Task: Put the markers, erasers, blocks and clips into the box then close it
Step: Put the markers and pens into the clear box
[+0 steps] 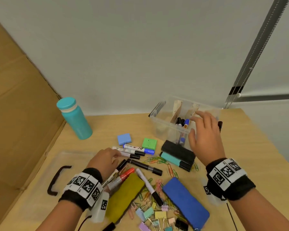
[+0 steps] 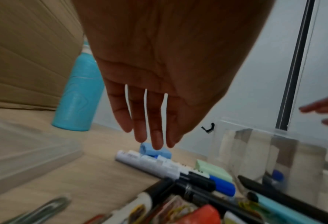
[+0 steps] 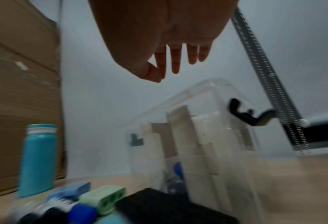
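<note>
A clear plastic box [image 1: 158,121] with cardboard dividers stands at the back right of the table, several markers upright inside it. My right hand [image 1: 205,132] hovers open above its near right part, holding nothing; the right wrist view shows the fingers spread over the box [image 3: 207,136]. My left hand [image 1: 105,160] reaches with straight fingers over a row of white markers [image 1: 132,151], empty; in the left wrist view the fingertips hang above those markers [image 2: 149,165]. A blue block [image 1: 124,138] and a green block [image 1: 149,143] lie behind them. Erasers, black [image 1: 178,151], yellow [image 1: 125,194] and blue [image 1: 185,200], lie among paper clips [image 1: 157,160] and binder clips [image 1: 158,217].
A teal bottle [image 1: 75,119] stands at the back left beside a cardboard wall [image 1: 20,105]. The clear lid [image 1: 70,164] with a black handle lies flat at the left. A blind cord [image 1: 257,52] hangs at the right, near the table's back edge.
</note>
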Demonstrator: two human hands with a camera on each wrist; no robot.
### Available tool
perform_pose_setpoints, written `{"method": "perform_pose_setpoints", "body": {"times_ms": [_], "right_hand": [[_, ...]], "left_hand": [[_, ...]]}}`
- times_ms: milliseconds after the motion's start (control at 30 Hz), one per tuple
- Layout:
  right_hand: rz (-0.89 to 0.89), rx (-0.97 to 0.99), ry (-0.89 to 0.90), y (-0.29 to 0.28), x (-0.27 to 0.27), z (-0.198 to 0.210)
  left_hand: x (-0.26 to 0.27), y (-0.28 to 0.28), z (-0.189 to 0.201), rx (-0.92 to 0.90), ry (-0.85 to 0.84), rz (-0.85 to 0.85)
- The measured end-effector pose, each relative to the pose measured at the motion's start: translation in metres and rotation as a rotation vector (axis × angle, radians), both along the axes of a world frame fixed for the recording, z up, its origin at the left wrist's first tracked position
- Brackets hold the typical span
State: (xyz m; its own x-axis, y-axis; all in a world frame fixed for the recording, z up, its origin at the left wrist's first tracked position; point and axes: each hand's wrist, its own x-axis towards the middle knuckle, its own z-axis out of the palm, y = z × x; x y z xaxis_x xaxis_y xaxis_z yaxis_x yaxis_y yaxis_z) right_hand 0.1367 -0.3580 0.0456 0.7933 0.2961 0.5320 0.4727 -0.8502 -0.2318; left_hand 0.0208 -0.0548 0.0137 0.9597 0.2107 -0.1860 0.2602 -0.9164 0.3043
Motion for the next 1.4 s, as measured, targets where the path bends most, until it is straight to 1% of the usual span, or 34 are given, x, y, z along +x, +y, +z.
{"method": "perform_pose_setpoints", "body": {"times_ms": [33, 67, 133, 200, 267, 333, 400, 500, 600, 733, 833, 900, 967, 1100, 1167, 1300, 1400], "right_hand": [[0.084, -0.001, -0.029, 0.009, -0.012, 0.003], [0.163, -0.017, -0.014, 0.019, -0.023, 0.004], [0.289, -0.080, 0.126, 0.040, -0.041, -0.001], [0.341, -0.198, 0.323, 0.063, -0.051, -0.013], [0.329, -0.354, 0.515, 0.075, -0.052, -0.030], [0.287, -0.459, 0.654, 0.087, -0.054, -0.042], [0.241, -0.508, 0.727, 0.095, -0.054, -0.049], [0.162, -0.527, 0.799, 0.101, -0.053, -0.052], [0.099, -0.513, 0.850, 0.101, -0.054, -0.051], [0.089, -0.352, 0.918, 0.094, -0.061, -0.044], [0.075, -0.247, 0.922, 0.088, -0.069, -0.040], [0.058, -0.195, 0.884, 0.083, -0.078, -0.040], [0.052, -0.172, 0.872, 0.080, -0.087, -0.040], [0.101, -0.238, 0.936, 0.078, -0.098, -0.045], [0.115, -0.297, 0.949, 0.080, -0.099, -0.048], [0.118, -0.394, 0.954, 0.086, -0.102, -0.051], [0.102, -0.386, 0.964, 0.088, -0.101, -0.050]], "left_hand": [[-0.001, 0.003, -0.004, 0.038, 0.031, -0.012], [-0.001, 0.006, -0.007, 0.077, 0.047, -0.022], [0.004, 0.011, -0.011, 0.142, 0.056, -0.037], [0.011, 0.017, -0.015, 0.162, 0.069, -0.058], [0.021, 0.013, -0.018, 0.164, 0.111, -0.069], [0.027, 0.015, -0.020, 0.179, 0.130, -0.089], [0.034, 0.016, -0.021, 0.209, 0.123, -0.101], [0.044, 0.017, -0.022, 0.247, 0.134, -0.108], [0.050, 0.019, -0.024, 0.257, 0.181, -0.120], [0.051, 0.022, -0.026, 0.280, 0.196, -0.167], [0.048, 0.024, -0.021, 0.291, 0.198, -0.194], [0.041, 0.027, -0.016, 0.255, 0.186, -0.178], [0.029, 0.032, -0.011, 0.178, 0.165, -0.136], [-0.003, 0.036, -0.012, -0.042, 0.132, -0.083], [-0.013, 0.034, -0.017, -0.097, 0.143, -0.081], [-0.019, 0.030, -0.022, -0.101, 0.206, -0.075], [-0.018, 0.027, -0.023, -0.057, 0.258, -0.073]]}}
